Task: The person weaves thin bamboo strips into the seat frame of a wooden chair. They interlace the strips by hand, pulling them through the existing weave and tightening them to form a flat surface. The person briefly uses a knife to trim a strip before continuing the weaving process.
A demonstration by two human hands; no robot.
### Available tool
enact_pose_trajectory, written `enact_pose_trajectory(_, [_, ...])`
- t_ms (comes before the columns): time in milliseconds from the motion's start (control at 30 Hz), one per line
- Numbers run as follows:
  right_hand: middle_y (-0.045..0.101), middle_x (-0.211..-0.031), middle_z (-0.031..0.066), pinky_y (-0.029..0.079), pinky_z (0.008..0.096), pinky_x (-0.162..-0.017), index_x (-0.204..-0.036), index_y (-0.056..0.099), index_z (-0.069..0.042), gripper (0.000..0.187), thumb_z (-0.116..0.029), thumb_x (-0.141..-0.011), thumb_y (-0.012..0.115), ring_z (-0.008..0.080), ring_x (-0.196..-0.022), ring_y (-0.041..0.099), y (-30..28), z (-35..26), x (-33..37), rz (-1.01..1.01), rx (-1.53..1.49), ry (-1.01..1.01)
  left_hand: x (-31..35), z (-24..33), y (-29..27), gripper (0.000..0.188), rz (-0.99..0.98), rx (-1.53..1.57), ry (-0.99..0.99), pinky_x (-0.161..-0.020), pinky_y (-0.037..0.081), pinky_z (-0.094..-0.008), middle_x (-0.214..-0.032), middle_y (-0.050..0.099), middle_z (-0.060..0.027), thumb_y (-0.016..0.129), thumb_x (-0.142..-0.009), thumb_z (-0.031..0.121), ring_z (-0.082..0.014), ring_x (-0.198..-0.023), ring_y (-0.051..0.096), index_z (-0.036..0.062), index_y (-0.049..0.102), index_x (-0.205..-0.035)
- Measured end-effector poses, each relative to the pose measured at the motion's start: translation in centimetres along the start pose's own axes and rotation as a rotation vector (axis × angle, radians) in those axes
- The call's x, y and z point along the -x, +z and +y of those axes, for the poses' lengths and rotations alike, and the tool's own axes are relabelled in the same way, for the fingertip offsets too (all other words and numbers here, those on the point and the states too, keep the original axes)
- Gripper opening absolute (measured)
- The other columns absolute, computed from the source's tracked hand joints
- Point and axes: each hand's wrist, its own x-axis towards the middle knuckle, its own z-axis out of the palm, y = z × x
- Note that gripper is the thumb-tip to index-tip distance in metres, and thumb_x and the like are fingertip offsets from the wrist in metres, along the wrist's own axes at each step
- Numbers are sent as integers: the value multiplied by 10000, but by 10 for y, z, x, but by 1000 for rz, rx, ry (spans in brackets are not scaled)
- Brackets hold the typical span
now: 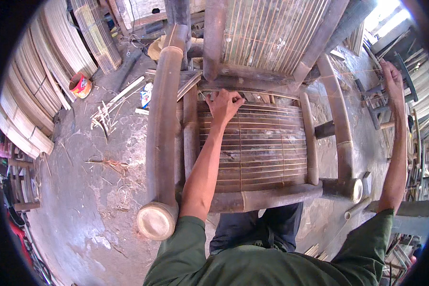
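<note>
A bamboo chair [167, 119] stands before me, its seat [262, 138] made of thin slats crossed by two lines of binding. At the back of the seat, my left hand [225, 106] is closed in a pinch where one binding line meets the rearmost slats. The cord there is mostly hidden by the fingertips. Far out to the right and raised, my right hand [392, 78] pinches a thin orange cord [355, 73]. This cord stretches leftward past the chair's right armrest [336, 117] and grows too faint to follow near the backrest.
Bundles of split bamboo strips [57, 43] lean at the far left. A red tin [80, 86] sits on the floor beside them, near scattered offcuts [105, 119]. The chair's slatted backrest [267, 33] rises ahead. A dark stool [374, 102] stands close to my right forearm.
</note>
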Motion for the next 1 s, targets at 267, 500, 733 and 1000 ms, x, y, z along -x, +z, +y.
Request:
enact_pose_trajectory(267, [690,-1024,119,510,341,-820,-1108,666,-44,292,-245,-941,536,197,-914,659,151,-34,58,-72,380,-224,-14,-12,27,159,468,229,-42,-923,368,-504,-840,657,5,648,-818,329,-251,-884,604,184,678,-758])
enact_pose_trajectory(500, [668,-944,178,514,450,-746,-948,673,-67,280,-305,-907,530,388,-891,631,402,-48,101,-435,153,-365,-15,-1,14,208,284,360,-116,-967,326,-474,-969,652,-1,615,-846,386,-248,-996,589,198,700,-874])
enact_pose_trajectory(733, [682,-820,180,524,403,-729,-799,646,-37,319,-321,-921,567,277,-826,676,418,-68,84,-247,-673,183,-10,-11,14,256,123,64,-100,-936,325,-524,-889,671,-56,545,-889,354,-268,-874,637,127,658,-917])
enact_pose_trajectory(1000, [470,-622,-3,430,317,-600,-726,514,-103,238,-222,-918,588,131,-571,458,418,-70,92,-424,-1351,482,-1,-22,26,137,29,-419,125,-832,346,-555,-762,663,-86,546,-822,223,-270,-769,646,130,645,-822])
